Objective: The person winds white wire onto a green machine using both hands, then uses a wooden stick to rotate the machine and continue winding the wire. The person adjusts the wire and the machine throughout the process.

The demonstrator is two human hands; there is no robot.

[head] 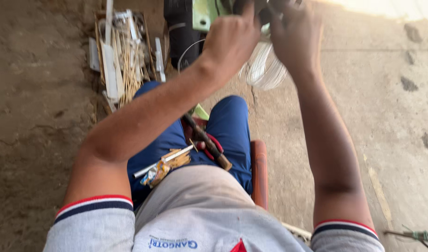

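Both my arms reach forward to the top of the view. My left hand (230, 39) is closed into a fist around something on a light green and black machine part (201, 16). My right hand (295, 35) grips the same spot from the right, its fingers blurred. A coil of white wire (263, 70) hangs just below both hands. What the fingers pinch is hidden. On my lap, over blue trousers (230, 123), lie a wooden-handled tool (208, 142) and a small bundle of sticks with a white strip (169, 163).
A box of thin sticks, white strips and metal parts (123, 56) stands on the dirt floor at the upper left. A red seat edge (259, 172) shows under my right thigh. Bare concrete floor (386, 116) spreads to the right.
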